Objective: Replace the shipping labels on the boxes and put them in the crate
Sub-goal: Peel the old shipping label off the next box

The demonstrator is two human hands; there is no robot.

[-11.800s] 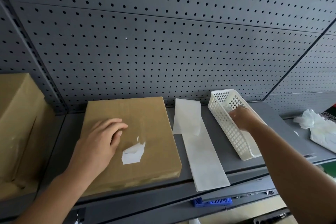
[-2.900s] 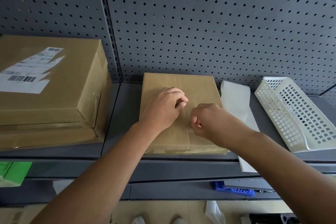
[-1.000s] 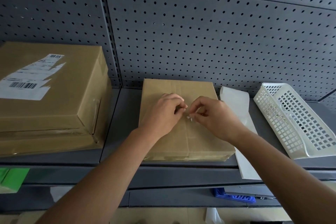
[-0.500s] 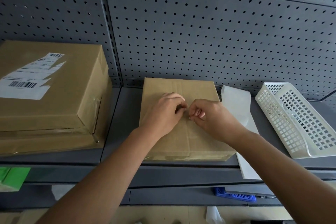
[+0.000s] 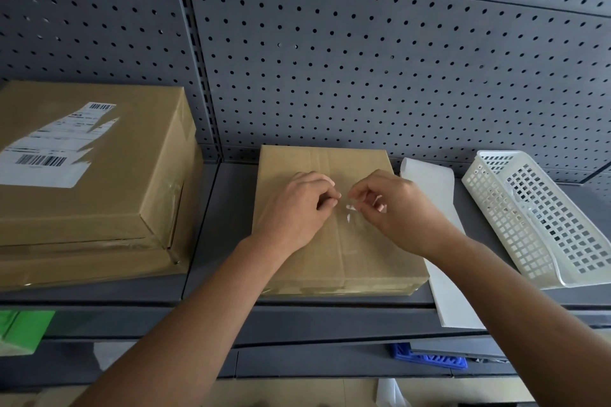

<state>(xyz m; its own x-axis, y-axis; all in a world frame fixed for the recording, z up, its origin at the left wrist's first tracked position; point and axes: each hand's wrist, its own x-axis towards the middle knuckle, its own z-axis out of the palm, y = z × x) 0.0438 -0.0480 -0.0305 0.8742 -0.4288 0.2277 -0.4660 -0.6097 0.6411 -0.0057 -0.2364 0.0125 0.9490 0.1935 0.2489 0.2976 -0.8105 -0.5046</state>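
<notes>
Drawn apart now, left hand (image 5: 297,208) rests curled on box (image 5: 358,253), right hand (image 5: 398,208) pinches label scrap (image 5: 350,207), grey shelf (image 5: 220,225) beneath.

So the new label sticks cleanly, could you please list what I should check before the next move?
1. Old label off the small box: not ok, white scraps cling to it.
2. Right hand gripping a scrap: cannot tell.
3. Small box flat on the shelf: ok.
4. Label strip beside it: ok.
5. Basket within reach: ok.
6. Big box rid of its torn label: not ok.
</notes>
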